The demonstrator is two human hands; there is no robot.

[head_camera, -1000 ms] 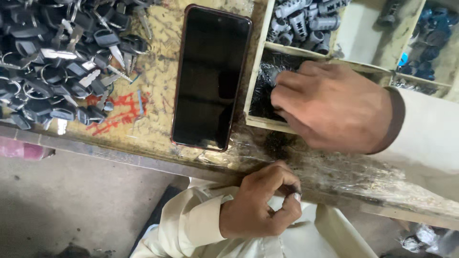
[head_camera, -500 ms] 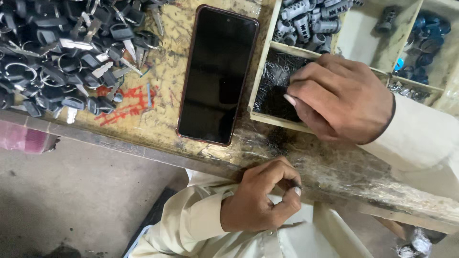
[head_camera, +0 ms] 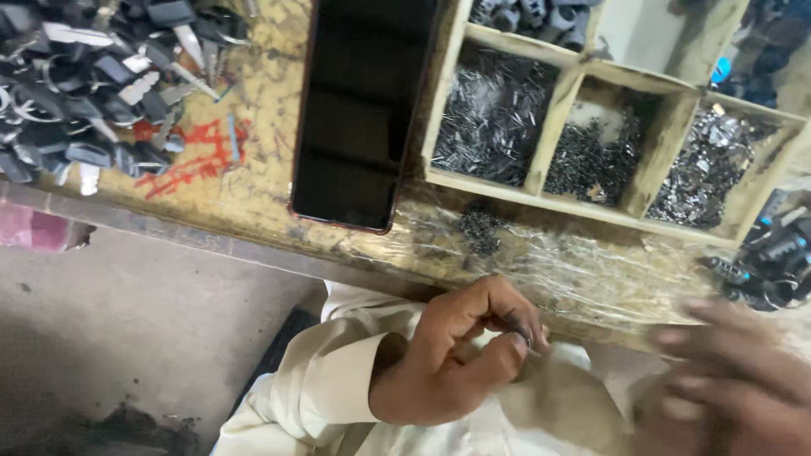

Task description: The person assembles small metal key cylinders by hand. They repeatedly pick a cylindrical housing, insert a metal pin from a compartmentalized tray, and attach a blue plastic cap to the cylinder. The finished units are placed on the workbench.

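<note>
Down low, the blurred right hand (head_camera: 726,380) is unreadable, fingers loosely spread; the left hand (head_camera: 456,355) pinches a tiny dark part (head_camera: 524,333) below the desk (head_camera: 253,194), near phone (head_camera: 359,110) and tray (head_camera: 549,135).

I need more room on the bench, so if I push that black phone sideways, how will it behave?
The phone looks stiff and flat, so it should slide, not roll or tip. Its glossy face is probably slippery and fragile. It lies near the bench edge, so it could drop off.
</note>
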